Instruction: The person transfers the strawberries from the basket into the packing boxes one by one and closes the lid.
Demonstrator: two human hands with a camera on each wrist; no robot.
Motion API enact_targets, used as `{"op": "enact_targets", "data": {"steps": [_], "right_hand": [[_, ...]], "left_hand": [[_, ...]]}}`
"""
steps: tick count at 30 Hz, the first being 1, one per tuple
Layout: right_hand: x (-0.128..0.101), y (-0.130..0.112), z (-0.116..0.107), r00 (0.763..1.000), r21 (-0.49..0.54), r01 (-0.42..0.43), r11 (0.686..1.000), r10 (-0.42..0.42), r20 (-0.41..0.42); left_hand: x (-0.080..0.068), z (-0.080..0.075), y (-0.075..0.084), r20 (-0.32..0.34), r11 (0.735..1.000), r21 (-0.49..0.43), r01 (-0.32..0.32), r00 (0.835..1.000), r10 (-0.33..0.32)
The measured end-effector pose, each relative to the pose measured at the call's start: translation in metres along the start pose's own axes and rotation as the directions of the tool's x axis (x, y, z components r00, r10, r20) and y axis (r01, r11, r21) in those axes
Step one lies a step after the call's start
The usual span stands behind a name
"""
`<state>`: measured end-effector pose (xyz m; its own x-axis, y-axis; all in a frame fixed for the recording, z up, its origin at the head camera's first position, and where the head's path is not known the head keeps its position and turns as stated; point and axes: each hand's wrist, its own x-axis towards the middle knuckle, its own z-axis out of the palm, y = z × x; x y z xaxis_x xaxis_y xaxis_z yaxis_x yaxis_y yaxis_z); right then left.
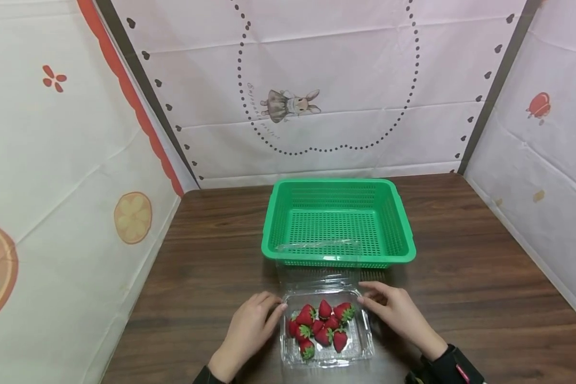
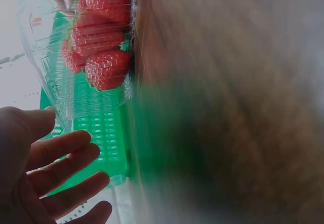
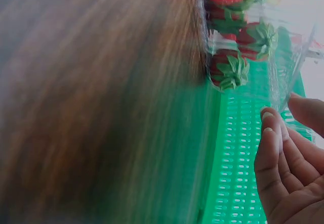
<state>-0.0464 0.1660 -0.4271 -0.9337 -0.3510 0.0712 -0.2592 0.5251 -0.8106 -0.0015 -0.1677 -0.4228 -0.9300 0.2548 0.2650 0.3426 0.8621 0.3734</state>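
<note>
A clear plastic clamshell box (image 1: pixel 360 344) stands near the front, its hinged lid (image 1: pixel 317 274) folded back and overlapping the green basket's front rim in the head view. Several red strawberries (image 1: pixel 318 325) with green leaves lie inside. My left hand (image 1: pixel 253 325) is at the box's upper left edge; in the left wrist view the thumb (image 2: pixel 43 121) is right at the plastic rim and the other fingers are spread loosely. At the upper right corner, my right hand (image 1: pixel 397 312) pinches the rim between thumb (image 3: pixel 306 113) and fingertips.
Behind the box a green plastic basket (image 1: pixel 409 237) with slotted walls sits on the dark wooden table (image 1: pixel 211 256). White printed cloth (image 1: pixel 336 69) hangs behind the table and on both sides.
</note>
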Motion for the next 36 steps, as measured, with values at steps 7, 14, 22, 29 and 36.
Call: {"op": "enact_targets", "data": {"steps": [7,14,22,29,36], "right_hand": [[0.014,0.001,0.005,0.998,0.03,-0.054,0.998,0.054,-0.009],[0.021,0.005,0.007,0.997,0.035,-0.07,0.997,0.07,-0.02],[0.017,-0.003,-0.002,0.98,-0.065,0.019,0.998,-0.032,-0.198],[0.015,-0.02,-0.016,0.907,-0.042,0.193,0.98,-0.195,-0.374],[0.024,-0.046,-0.021,0.989,0.179,0.043,0.983,-0.016,-0.15]], "left_hand": [[0.011,0.001,-0.007,0.014,0.999,0.026,0.022,1.0,-0.023],[0.018,0.002,-0.01,0.027,0.998,0.05,0.025,0.999,-0.027],[0.021,-0.01,-0.011,-0.121,0.998,0.021,0.054,0.991,-0.051],[0.034,-0.036,-0.002,-0.292,0.974,-0.228,0.003,0.954,-0.072],[0.048,-0.041,0.009,-0.046,0.837,-0.509,0.2,0.965,-0.259]]}}
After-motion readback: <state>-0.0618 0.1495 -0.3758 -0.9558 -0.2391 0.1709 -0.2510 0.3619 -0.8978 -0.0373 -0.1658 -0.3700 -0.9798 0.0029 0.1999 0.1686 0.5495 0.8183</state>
